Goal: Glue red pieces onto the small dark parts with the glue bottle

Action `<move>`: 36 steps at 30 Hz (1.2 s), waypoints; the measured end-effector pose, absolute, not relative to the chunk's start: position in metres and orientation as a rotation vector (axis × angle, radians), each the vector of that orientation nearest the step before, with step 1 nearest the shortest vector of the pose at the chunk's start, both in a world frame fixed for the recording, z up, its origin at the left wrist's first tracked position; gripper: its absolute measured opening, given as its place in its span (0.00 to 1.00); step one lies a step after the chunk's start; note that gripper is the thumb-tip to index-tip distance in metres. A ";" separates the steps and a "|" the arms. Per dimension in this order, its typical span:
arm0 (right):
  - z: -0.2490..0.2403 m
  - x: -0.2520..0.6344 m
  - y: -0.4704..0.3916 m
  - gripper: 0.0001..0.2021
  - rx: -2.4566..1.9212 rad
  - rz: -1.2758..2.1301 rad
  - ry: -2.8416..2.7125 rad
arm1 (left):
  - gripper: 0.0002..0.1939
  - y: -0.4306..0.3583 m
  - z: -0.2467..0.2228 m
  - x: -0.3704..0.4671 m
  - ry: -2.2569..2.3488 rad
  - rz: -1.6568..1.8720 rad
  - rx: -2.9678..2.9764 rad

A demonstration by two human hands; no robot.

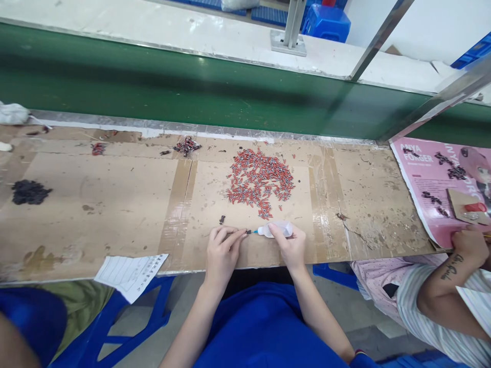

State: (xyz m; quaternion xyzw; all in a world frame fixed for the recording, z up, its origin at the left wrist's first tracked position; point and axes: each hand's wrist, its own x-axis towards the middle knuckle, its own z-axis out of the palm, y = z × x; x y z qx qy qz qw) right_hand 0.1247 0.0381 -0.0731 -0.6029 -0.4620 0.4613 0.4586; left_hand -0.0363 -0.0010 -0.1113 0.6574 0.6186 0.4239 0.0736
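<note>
Between the fingertips of my left hand [223, 249] is a small dark piece [248, 232], held just above the cardboard surface. My right hand [290, 245] grips a translucent squeeze bottle [279, 229] lying sideways, its thin blue tip pointing left. The tip touches or nearly touches the dark piece; the exact contact is too small to tell. Beyond my hands spreads a wide pile of small red and silver parts [261, 176]. Another small dark piece [222, 220] lies on the cardboard just beyond my left hand.
Cardboard [115, 214] covers the bench, with a black heap [30, 192] far left and a mixed cluster [187, 146] near the back edge. A white paper [131, 275] overhangs the front edge. A co-worker's arm [441, 271] rests at right by a pink poster [418, 179].
</note>
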 end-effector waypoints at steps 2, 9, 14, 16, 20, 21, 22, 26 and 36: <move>-0.073 0.125 0.038 0.12 -1.487 1.132 -1.137 | 0.07 -0.001 -0.111 -0.036 1.851 1.279 1.977; -0.073 0.125 0.038 0.12 -1.489 1.143 -1.133 | 0.07 -0.002 -0.110 -0.037 1.854 1.250 1.955; -0.074 0.125 0.038 0.12 -1.491 1.152 -1.169 | 0.08 -0.002 -0.111 -0.036 1.865 1.254 1.942; -0.075 0.125 0.038 0.12 -1.487 1.155 -1.171 | 0.08 -0.002 -0.111 -0.036 1.860 1.257 1.934; -0.077 0.124 0.037 0.12 -1.485 1.147 -1.149 | 0.08 -0.001 -0.111 -0.036 1.853 1.260 1.936; -0.077 0.124 0.037 0.12 -1.485 1.145 -1.146 | 0.08 -0.001 -0.111 -0.036 1.855 1.263 1.938; -0.076 0.124 0.037 0.11 -1.482 1.141 -1.140 | 0.08 -0.001 -0.110 -0.036 1.856 1.267 1.939; -0.077 0.126 0.036 0.10 -1.442 1.069 -1.029 | 0.07 -0.001 -0.110 -0.036 1.840 1.279 1.938; -0.086 0.169 0.054 0.21 -1.406 0.780 -0.931 | 0.08 0.008 -0.104 -0.044 1.810 1.198 1.921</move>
